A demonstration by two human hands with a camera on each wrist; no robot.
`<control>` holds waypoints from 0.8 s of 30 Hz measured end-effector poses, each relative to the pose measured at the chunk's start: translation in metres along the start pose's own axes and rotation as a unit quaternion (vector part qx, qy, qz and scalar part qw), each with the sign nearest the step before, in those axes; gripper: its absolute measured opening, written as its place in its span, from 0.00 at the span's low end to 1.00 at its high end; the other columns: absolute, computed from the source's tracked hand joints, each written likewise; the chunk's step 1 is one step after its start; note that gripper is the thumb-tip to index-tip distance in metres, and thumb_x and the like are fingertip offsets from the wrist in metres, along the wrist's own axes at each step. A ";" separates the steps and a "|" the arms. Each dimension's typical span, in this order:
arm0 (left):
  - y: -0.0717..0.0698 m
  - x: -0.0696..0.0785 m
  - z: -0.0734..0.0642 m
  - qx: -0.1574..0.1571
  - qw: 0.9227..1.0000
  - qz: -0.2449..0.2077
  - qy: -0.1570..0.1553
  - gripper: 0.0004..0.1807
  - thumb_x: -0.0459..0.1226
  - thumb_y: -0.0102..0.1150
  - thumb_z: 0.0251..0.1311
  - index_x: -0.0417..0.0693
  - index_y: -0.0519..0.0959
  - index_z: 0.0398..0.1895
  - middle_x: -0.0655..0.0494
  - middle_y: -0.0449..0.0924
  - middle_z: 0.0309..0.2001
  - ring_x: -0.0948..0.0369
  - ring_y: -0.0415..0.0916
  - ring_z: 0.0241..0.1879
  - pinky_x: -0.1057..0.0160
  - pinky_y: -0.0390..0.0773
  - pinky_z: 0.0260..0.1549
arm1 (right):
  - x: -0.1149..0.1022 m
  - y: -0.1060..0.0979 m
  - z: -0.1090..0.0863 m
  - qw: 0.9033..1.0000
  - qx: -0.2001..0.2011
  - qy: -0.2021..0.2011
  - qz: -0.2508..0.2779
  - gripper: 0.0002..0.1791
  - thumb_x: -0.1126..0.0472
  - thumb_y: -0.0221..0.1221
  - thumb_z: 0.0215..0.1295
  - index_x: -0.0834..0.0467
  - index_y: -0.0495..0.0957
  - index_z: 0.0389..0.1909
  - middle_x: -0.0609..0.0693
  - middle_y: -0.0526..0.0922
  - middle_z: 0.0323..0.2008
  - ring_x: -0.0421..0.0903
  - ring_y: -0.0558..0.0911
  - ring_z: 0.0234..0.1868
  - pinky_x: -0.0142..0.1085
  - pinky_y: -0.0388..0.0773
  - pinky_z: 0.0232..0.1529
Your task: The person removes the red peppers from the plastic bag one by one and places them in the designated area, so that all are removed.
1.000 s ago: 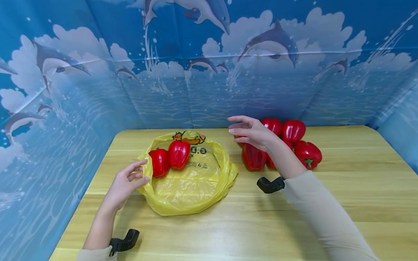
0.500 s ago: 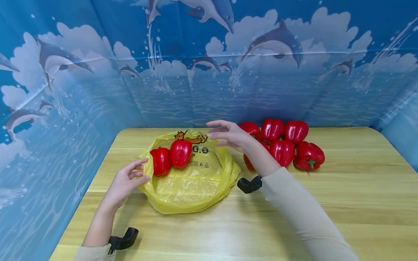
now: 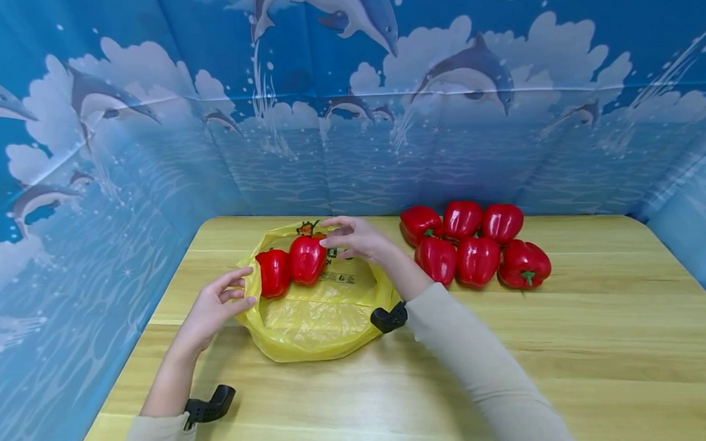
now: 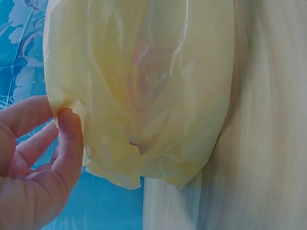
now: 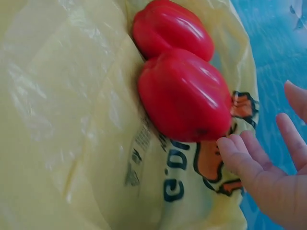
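A yellow plastic bag (image 3: 310, 342) lies on the table with its mouth spread wide. Inside, toward its left side, two red bell peppers sit together, the left pepper (image 3: 274, 273) and the right pepper (image 3: 308, 261). My left hand (image 3: 216, 305) pinches the bag's left rim; in the left wrist view, thumb and finger meet on the thin plastic. My right hand (image 3: 359, 241) reaches over the bag from the right, fingers spread and holding nothing. In the right wrist view its fingertips (image 5: 227, 145) are right at the end of the nearer pepper.
Several more red bell peppers (image 3: 477, 261) stand in a cluster at the back right of the wooden table (image 3: 596, 329). A blue dolphin-print curtain (image 3: 351, 162) rises behind the table and along its sides.
My right hand has moved left from over the pepper cluster to the right pepper in the bag, bringing the whole cluster into sight. My left hand keeps its pinch on the rim.
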State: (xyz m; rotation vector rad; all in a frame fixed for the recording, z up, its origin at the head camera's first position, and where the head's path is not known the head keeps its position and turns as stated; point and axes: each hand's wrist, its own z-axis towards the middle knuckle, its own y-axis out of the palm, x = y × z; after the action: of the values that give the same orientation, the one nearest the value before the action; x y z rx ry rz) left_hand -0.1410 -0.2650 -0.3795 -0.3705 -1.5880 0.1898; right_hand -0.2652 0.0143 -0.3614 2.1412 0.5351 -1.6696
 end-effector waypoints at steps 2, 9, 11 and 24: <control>0.001 -0.001 0.000 0.001 1.000 0.001 0.001 0.33 0.31 0.61 0.57 0.42 0.63 0.66 0.43 0.62 0.52 0.52 0.66 0.48 0.72 0.75 0.36 | 0.002 0.005 0.002 1.000 0.009 0.004 -0.004 0.29 0.68 0.60 0.61 0.60 0.65 0.64 0.63 0.67 0.58 0.57 0.70 0.56 0.56 0.64 0.57; 0.003 -0.002 -0.001 0.002 1.000 -0.001 0.007 0.32 0.30 0.61 0.57 0.41 0.64 0.66 0.43 0.63 0.50 0.52 0.66 0.47 0.71 0.75 0.35 | 0.010 0.016 0.008 0.998 0.049 0.000 -0.045 0.28 0.67 0.63 0.57 0.57 0.71 0.60 0.60 0.69 0.56 0.51 0.73 0.49 0.55 0.68 0.54; 0.004 -0.002 -0.001 0.002 1.000 -0.002 0.008 0.32 0.30 0.61 0.56 0.41 0.64 0.65 0.43 0.63 0.50 0.52 0.66 0.47 0.71 0.75 0.35 | 0.011 0.019 0.009 0.996 0.061 -0.003 -0.058 0.27 0.67 0.63 0.57 0.56 0.71 0.60 0.60 0.69 0.56 0.51 0.73 0.48 0.56 0.68 0.52; 0.004 -0.003 -0.002 0.001 1.000 -0.001 0.004 0.32 0.29 0.61 0.56 0.41 0.64 0.65 0.43 0.63 0.50 0.51 0.67 0.47 0.71 0.76 0.34 | 0.027 0.032 0.017 0.990 0.095 0.006 -0.103 0.29 0.66 0.66 0.54 0.52 0.72 0.59 0.57 0.71 0.53 0.50 0.71 0.45 0.47 0.73 0.40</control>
State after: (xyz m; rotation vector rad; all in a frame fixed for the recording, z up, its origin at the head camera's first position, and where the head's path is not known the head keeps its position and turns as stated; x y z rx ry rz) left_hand -0.1382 -0.2624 -0.3835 -0.3670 -1.5811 0.1880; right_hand -0.2570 -0.0195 -0.3892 2.2976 0.6414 -1.8880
